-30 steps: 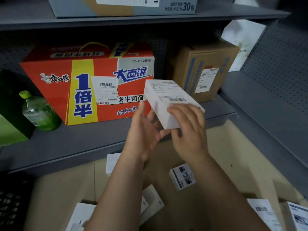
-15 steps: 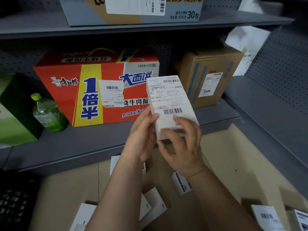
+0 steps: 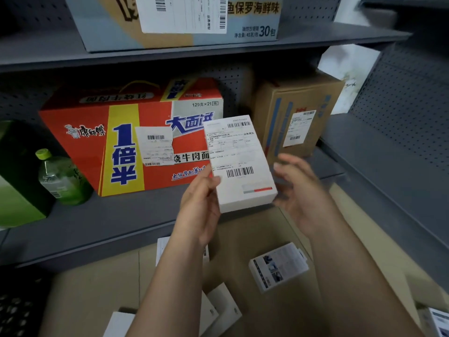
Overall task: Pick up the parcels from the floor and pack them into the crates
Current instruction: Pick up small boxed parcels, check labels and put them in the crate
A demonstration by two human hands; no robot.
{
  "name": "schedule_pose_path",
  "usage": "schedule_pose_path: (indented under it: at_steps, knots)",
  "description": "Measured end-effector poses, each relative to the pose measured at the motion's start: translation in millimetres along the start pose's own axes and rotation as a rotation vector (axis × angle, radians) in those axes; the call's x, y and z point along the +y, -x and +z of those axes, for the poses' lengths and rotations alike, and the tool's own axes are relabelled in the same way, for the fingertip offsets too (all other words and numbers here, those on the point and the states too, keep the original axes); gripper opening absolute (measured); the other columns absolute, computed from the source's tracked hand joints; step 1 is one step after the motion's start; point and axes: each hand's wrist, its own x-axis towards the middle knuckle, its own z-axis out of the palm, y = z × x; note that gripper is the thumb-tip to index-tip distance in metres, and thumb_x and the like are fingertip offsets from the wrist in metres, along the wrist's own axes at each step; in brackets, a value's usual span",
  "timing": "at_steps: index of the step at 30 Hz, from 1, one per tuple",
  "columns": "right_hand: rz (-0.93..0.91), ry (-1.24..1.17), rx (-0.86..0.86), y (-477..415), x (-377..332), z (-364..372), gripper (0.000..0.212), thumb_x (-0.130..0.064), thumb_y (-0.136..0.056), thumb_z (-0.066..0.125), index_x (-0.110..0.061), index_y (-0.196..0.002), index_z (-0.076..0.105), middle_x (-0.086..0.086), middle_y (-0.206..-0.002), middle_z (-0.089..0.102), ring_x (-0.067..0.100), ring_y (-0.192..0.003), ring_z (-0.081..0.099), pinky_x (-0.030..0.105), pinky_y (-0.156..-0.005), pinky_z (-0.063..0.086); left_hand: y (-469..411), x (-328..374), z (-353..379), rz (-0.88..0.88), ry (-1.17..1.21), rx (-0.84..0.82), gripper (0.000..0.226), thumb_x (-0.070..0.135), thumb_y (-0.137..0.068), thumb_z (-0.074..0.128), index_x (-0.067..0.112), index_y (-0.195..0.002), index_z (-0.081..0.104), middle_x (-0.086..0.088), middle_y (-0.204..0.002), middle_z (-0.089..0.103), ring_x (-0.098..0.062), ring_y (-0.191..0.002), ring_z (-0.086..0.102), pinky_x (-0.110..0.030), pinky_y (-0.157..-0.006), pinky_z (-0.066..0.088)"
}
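A white parcel (image 3: 239, 164) with a shipping label and barcodes is held upright in front of the shelf, label toward me. My left hand (image 3: 200, 203) grips its left edge and underside, thumb on the front. My right hand (image 3: 300, 190) is just off the parcel's right side, fingers spread and blurred, touching nothing that I can see. On the tan floor below lie more white parcels: a printed one (image 3: 279, 266), one (image 3: 223, 310) beside my left forearm, and another (image 3: 162, 246) partly hidden behind that arm. No crate is clearly visible.
A grey shelf (image 3: 109, 222) carries a red noodle carton (image 3: 131, 137), a green bottle (image 3: 60, 177) and a brown carton (image 3: 296, 117). A blue carton (image 3: 184, 20) stands on the shelf above. A second grey shelf (image 3: 388, 161) runs along the right. Something dark and perforated (image 3: 17, 310) is at lower left.
The parcel has been turned from lying tilted to upright with its label facing me. My right hand has let go and drawn off to the right; my left hand keeps hold.
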Motion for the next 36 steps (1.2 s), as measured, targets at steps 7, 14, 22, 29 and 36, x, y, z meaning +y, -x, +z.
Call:
schedule_pose_path:
  at_steps: [7, 14, 22, 29, 36]
  knots:
    - [0.05, -0.105, -0.245, -7, 6, -7, 0.043, -0.005, -0.086, 0.065, -0.017, -0.126, 0.054, 0.01, -0.113, 0.073, 0.027, -0.103, 0.071, 0.037, -0.074, 0.057, -9, -2, 0, 0.056, -0.02, -0.014, 0.066, 0.022, -0.081, 0.068, 0.019, -0.144, 0.05, -0.011, -0.132, 0.067, -0.031, -0.122, 0.064, -0.054, -0.102, 0.05]
    - [-0.042, -0.204, -0.137, -18, 16, -5, 0.032, 0.004, -0.09, 0.058, -0.004, -0.122, 0.055, 0.01, -0.111, 0.074, 0.025, -0.104, 0.071, 0.037, -0.082, 0.057, -15, -3, 3, 0.154, -0.198, 0.019, 0.039, 0.034, -0.091, 0.062, 0.02, -0.127, 0.065, -0.004, -0.119, 0.074, -0.021, -0.113, 0.069, -0.039, -0.088, 0.056]
    - [-0.072, -0.029, 0.021, 10, -25, 8, 0.032, 0.003, -0.091, 0.058, -0.015, -0.116, 0.062, 0.002, -0.108, 0.076, 0.02, -0.1, 0.073, 0.037, -0.085, 0.057, 11, 21, 31, 0.167, -0.128, 0.193, 0.035, 0.021, -0.083, 0.067, 0.021, -0.117, 0.074, -0.003, -0.113, 0.076, -0.018, -0.11, 0.071, -0.032, -0.092, 0.057]
    - [-0.025, 0.041, 0.01, 50, -95, 50, 0.034, 0.006, -0.091, 0.058, -0.014, -0.119, 0.06, -0.004, -0.102, 0.076, 0.012, -0.093, 0.073, 0.022, -0.07, 0.058, 44, 104, 67, 0.172, -0.089, 0.384, 0.027, 0.003, -0.094, 0.06, 0.022, -0.099, 0.08, -0.003, -0.101, 0.079, -0.011, -0.095, 0.074, -0.019, -0.075, 0.056]
    - [-0.023, 0.057, -0.036, 96, -196, 91, 0.034, 0.009, -0.09, 0.058, -0.021, -0.106, 0.061, -0.005, -0.103, 0.076, 0.014, -0.1, 0.072, 0.04, -0.09, 0.055, 84, 210, 102, 0.126, -0.118, 0.393, 0.023, 0.008, -0.097, 0.06, 0.013, -0.114, 0.074, -0.006, -0.109, 0.077, -0.019, -0.106, 0.073, -0.028, -0.083, 0.059]
